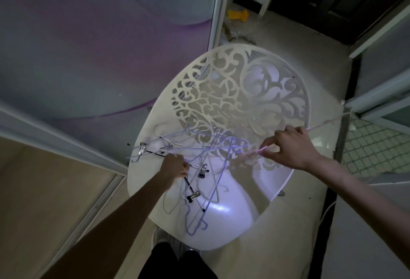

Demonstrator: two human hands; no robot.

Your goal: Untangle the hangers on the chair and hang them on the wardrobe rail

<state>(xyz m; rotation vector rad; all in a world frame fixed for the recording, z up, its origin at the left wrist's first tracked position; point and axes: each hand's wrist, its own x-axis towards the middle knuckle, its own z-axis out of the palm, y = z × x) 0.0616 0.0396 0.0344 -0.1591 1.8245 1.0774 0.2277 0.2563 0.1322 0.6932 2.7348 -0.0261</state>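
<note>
Hangers (206, 163): tangled pile on the white chair (233, 212), spread across the seat and the foot of the cut-out backrest.

Left hand (174, 165) fingers curled round a black clip-hanger bar (193, 190) at the left side of the pile. Bar runs down-right from the hand to a metal clip (193, 196); a second clip (203, 170) sits just right of the hand, a third (142, 149) at the pile's far left edge.

Right hand (292, 148) pinches a thin pale pink hanger wire (250, 153), thumb and fingers closed on it. Wire stretches left into the pile and also extends right past the hand, raised off the seat.

Remaining hangers are thin lilac/white wire ones (213, 192), interlocked, some trailing down toward the seat front.

Chair stands on a light floor (299, 234). Sliding wardrobe door with a purple wave pattern (99, 46) on the left. Yellow object (237, 15) on the floor far back, too blurred to identify. Dark trouser leg (175, 263) at bottom edge.
</note>
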